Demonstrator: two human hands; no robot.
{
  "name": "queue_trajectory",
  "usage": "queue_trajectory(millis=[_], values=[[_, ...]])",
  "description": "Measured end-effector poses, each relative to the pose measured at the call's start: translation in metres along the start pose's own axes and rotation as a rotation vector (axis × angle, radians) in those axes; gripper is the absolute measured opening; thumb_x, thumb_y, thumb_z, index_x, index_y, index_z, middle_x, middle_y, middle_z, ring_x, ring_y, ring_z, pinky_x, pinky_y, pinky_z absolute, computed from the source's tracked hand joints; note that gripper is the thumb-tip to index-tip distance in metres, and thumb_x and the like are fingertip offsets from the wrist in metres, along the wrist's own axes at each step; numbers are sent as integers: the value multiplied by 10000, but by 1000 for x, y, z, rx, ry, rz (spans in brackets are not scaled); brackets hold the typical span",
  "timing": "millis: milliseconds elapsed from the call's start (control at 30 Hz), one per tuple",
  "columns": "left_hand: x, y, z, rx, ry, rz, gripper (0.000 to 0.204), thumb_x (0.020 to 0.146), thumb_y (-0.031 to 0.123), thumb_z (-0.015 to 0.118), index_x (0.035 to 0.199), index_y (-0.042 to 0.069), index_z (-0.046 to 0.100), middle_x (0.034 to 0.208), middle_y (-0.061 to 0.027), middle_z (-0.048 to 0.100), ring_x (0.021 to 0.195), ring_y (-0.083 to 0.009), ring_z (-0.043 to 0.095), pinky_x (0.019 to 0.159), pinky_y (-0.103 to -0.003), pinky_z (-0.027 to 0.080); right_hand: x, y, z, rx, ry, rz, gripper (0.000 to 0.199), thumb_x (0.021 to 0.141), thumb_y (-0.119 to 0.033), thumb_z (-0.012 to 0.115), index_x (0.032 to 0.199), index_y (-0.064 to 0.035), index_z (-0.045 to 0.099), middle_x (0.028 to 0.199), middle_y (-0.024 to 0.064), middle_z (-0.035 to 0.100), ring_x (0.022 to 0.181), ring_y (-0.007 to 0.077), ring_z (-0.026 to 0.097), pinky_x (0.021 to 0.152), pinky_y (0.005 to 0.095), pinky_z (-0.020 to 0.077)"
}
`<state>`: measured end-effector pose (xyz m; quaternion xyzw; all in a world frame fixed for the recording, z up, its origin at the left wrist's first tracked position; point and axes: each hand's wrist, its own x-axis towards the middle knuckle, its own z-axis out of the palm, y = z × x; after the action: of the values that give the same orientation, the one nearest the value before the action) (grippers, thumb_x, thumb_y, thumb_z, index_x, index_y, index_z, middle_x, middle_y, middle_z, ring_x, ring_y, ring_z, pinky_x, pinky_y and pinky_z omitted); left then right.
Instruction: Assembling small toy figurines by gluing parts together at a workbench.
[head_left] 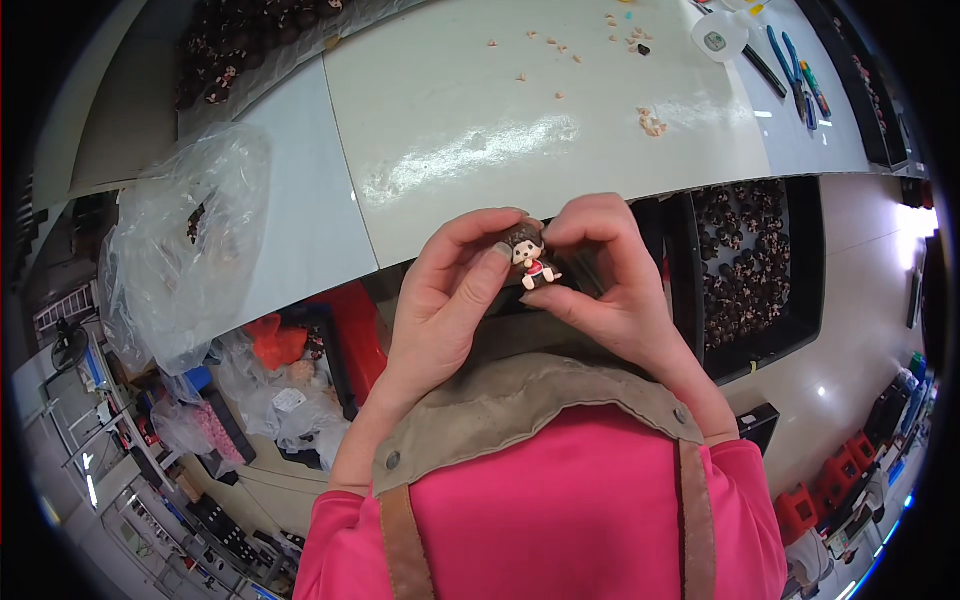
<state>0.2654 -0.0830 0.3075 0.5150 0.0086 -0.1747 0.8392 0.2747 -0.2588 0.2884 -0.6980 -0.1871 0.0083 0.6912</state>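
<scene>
Fingers of the left hand (445,290) and the right hand (610,270) are pinching together on a small doll figure (530,255), which has brown hair, a pale face and a red piece on the body. Both hands are closing on it from the two sides, the thumbs and forefingers touching it, just in front of the edge of the white table (500,130). The fingers are covering part of the figure's head. Below the hands, a grey-brown apron (520,410) with brown straps is lying over a pink shirt (560,520). To the right, a black tray (800,300) is holding many similar brown figures. On the left, a clear plastic bag (180,240) is resting on the table. Far on the table, small pale pieces (650,122) and blue pliers (790,65) are lying well apart from the hands.
</scene>
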Motion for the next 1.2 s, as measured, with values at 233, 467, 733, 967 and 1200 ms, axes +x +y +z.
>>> queue_trajectory(millis=[233,467,733,967,1200], values=[[-1,-1,3,31,55,-78,429,938,122,482,1330,51,322,1137,-140,550,1010,-171,558,867,-286,464,10,-5,2,-161,-52,-16,591,646,-234,810,1128,-56,517,1144,108,497,1068,230,497,875,338,426],[-3,-1,6,-12,35,-96,497,930,138,505,1360,41,273,1143,-137,552,1041,-175,550,880,-284,456,9,-1,3,-83,-122,-40,554,667,-287,794,1095,-51,532,1067,89,551,1014,241,531,869,343,429],[-3,-3,3,-53,-1,-118,472,929,72,493,1353,60,286,1146,-107,552,1026,-128,544,891,-257,432,8,-1,4,-53,-104,-48,525,677,-280,790,1075,-54,533,1047,85,560,996,239,536,855,341,433],[-2,3,5,-142,72,-232,441,937,183,500,1323,34,346,1099,-125,559,1006,-165,559,856,-278,463,9,-9,2,-79,-142,39,508,669,-221,790,1078,-47,545,1048,85,564,983,230,547,856,327,434],[-1,1,2,-241,-17,-249,418,950,209,481,1315,51,350,1137,-142,553,987,-165,568,881,-295,465,3,-4,7,42,-65,113,524,664,-106,796,1091,-34,501,1090,82,554,1004,176,542,877,298,428]])
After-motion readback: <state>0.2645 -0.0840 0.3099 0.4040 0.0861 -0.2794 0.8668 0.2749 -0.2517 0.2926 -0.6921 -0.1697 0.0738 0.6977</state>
